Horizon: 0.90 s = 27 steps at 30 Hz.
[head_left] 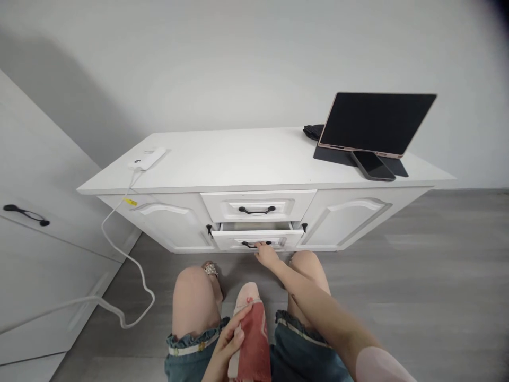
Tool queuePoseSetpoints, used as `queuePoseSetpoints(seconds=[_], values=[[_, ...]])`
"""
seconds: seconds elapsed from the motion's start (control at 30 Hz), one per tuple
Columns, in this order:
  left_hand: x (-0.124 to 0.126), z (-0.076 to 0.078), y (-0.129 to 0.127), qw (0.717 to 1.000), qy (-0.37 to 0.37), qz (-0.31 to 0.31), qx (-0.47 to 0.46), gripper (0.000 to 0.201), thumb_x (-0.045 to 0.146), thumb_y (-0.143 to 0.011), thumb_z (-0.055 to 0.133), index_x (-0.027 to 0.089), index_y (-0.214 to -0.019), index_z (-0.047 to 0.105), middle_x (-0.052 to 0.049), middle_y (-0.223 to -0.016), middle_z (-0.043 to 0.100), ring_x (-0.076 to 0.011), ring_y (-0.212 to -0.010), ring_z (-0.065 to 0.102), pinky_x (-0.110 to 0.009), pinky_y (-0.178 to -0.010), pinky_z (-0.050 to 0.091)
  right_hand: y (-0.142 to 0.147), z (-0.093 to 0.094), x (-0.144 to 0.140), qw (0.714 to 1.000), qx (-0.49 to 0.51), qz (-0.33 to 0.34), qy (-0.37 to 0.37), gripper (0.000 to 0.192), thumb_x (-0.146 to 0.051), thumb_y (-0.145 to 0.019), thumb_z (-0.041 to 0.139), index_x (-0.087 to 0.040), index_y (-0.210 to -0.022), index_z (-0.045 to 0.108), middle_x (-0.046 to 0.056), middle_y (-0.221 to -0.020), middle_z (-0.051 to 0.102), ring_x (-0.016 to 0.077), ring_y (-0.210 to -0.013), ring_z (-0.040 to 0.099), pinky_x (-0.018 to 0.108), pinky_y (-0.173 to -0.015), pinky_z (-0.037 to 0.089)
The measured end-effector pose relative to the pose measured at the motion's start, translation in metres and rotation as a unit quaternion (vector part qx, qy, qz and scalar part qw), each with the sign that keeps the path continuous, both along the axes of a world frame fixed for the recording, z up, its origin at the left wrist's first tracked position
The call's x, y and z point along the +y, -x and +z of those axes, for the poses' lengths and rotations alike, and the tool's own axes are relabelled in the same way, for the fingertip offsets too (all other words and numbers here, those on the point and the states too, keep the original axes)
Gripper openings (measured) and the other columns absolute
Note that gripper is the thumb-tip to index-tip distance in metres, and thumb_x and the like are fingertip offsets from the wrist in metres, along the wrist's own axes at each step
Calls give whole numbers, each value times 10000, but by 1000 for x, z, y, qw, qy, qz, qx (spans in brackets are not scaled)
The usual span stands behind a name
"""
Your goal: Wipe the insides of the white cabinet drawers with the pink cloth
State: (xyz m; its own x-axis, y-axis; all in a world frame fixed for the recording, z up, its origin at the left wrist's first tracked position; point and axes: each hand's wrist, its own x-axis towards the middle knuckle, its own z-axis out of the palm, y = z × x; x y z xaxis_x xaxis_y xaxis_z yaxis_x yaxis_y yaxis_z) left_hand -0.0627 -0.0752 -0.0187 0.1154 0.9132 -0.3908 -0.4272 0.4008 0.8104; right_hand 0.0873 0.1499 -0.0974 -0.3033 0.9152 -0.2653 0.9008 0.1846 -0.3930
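A tablet [376,123], phone [373,165] and white charger [147,158] lie on the cabinet top [238,159].

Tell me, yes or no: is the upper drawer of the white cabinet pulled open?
No. The upper drawer sits flush and shut; only the lower drawer stands slightly out, with the right hand at its handle.

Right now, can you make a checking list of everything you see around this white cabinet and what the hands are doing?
Surface: white cabinet top, mostly bare.
Things in hand: lower drawer pulled slightly open; folded red and pink cloth.
Clutter: tablet propped on a dark stand, phone in front of it, black bundle behind.
Hands: right hand on the lower drawer's black handle; left hand holding the cloth.
Cables: white cable hanging from a white box to the floor.
Surroundings: white wall, grey wood floor, white cupboard door at left.
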Motion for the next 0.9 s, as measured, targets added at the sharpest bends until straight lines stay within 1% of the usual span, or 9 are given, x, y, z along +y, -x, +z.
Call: queuePoseSetpoints(seconds=[0.07,0.13,0.23,0.37,0.47,0.57,0.67,0.8,0.9], values=[[-4,8,2,999,41,3,-33,564,340,-680,727,288,-1228,605,-68,-1381,497,-338,-1287,407,-465,-1066,318,-3,0,-8,1000,9,10,-6,286,-189,-864,478,-151,-1125,589,136,-1130,608,221,-1005,610,295,-853,440],[-5,14,8,997,71,-17,-23,766,322,-702,717,364,-1390,383,-44,-1457,399,-335,-1268,433,-473,-1026,371,-6,-2,-18,1000,16,19,-13,257,-202,-880,459,-156,-1081,611,124,-1094,628,209,-998,612,284,-858,436],[1,19,19,993,0,-78,87,1005,338,-711,718,361,-1472,62,-30,-1541,209,-301,-1362,287,-429,-1098,275,-11,-6,-36,999,21,31,-22,250,-213,-891,449,-175,-1075,614,104,-1115,623,191,-991,617,266,-850,440],[21,22,31,966,-85,-87,230,1146,392,-692,728,308,-1466,-114,-19,-1568,58,-297,-1417,77,-415,-1135,183,-16,-11,-56,999,12,43,-28,283,-214,-902,444,-207,-1150,581,82,-1146,613,170,-953,636,246,-803,462],[39,28,36,970,-97,-82,209,1154,407,-636,766,257,-1488,2,-95,-1521,261,-334,-1372,245,-430,-1090,290,-15,-12,-65,998,-12,59,-28,253,-223,-904,446,-186,-1092,612,95,-1055,652,191,-909,656,261,-760,484],[60,38,39,970,-59,-144,186,879,405,-640,759,164,-1389,368,-150,-1278,567,-340,-1150,526,-425,-946,442,-10,-9,-72,996,-45,77,-28,234,-199,-896,441,-137,-1005,639,133,-950,679,224,-855,673,292,-723,501],[87,49,45,947,-69,-152,274,598,393,-684,716,144,-1199,542,-110,-1107,659,-289,-999,599,-386,-860,481,-4,-6,-80,992,-69,104,-33,247,-139,-879,431,-111,-1042,613,157,-924,681,227,-825,678,298,-698,511],[133,52,49,877,-158,-120,438,465,386,-762,613,183,-1170,519,-87,-1137,635,-264,-1024,578,-366,-877,460,4,-6,-93,984,-88,149,-37,297,-57,-846,432,-113,-1098,579,162,-921,683,209,-840,674,292,-701,515],[170,39,43,781,-191,-161,573,323,373,-807,544,190,-1073,537,-78,-1000,648,-249,-916,595,-358,-815,465,10,-8,-101,980,-92,171,-38,312,-27,-827,441,-105,-1095,581,165,-910,689,216,-854,669,325,-741,514]])
